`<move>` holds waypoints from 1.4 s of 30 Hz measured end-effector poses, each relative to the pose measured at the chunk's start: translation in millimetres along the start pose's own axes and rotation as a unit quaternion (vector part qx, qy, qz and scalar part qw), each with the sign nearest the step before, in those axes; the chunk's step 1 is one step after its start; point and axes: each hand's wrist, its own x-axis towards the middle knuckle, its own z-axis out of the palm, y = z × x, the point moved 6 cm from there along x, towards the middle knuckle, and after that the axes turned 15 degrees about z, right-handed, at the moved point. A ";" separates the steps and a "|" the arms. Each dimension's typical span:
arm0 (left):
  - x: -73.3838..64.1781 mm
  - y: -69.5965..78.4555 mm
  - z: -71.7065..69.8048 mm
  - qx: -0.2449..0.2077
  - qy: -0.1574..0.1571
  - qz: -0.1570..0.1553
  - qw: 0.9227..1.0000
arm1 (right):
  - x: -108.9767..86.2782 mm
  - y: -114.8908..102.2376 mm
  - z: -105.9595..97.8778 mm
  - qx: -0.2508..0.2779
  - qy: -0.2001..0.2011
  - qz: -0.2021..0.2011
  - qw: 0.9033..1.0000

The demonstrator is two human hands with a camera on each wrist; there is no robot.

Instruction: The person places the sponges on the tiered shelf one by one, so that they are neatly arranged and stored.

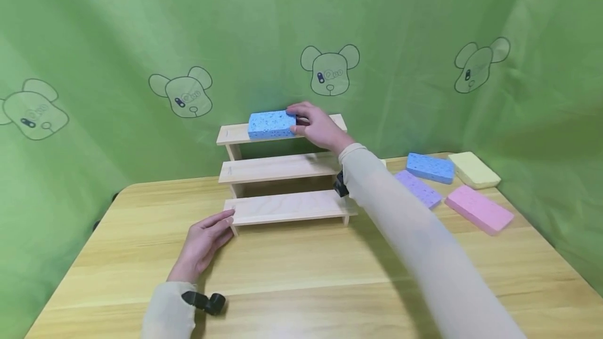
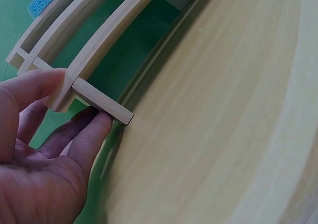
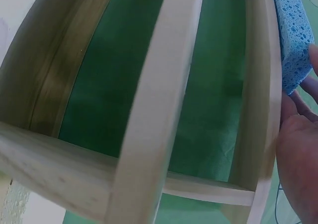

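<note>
Right hand [image 1: 320, 127] pinches blue sponge [image 1: 270, 123] by end; sponge sits just left of it, on top step of wooden rack [image 1: 288, 207]. Left hand [image 1: 202, 247] grips rack's front corner. Risk: dragging fingers could skew sponge; slack left hold, shift rack.

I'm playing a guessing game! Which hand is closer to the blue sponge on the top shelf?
Right. The right hand grips the right end of that blue sponge; the left hand is lower and farther away, holding the left end of the bottom shelf.
</note>
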 end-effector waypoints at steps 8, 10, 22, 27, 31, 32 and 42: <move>0.0 0.5 0.5 0.008 0.005 -0.004 1.000 | 3.7 0.6 2.7 0.001 -0.017 -0.002 1.000; -0.1 0.1 0.8 0.010 0.005 -0.004 1.000 | 4.1 2.3 2.9 0.007 -0.018 0.002 1.000; -0.6 -1.5 1.5 0.007 0.002 -0.004 1.000 | -6.9 7.5 -5.5 0.083 -0.024 0.020 0.996; -0.3 -1.0 0.3 0.007 0.004 -0.006 1.000 | -14.4 9.6 -12.5 0.080 -0.015 -0.006 0.997; -0.5 -1.7 -0.5 0.007 0.004 -0.007 1.000 | -23.0 10.0 -15.3 0.077 -0.017 -0.029 0.996; -0.6 -1.9 -0.6 0.008 0.003 -0.007 1.000 | -25.7 9.4 -15.8 0.073 -0.018 -0.033 0.997; -0.6 -0.4 0.0 0.005 -0.003 -0.004 1.000 | -47.7 10.7 -26.3 0.052 -0.013 -0.042 0.998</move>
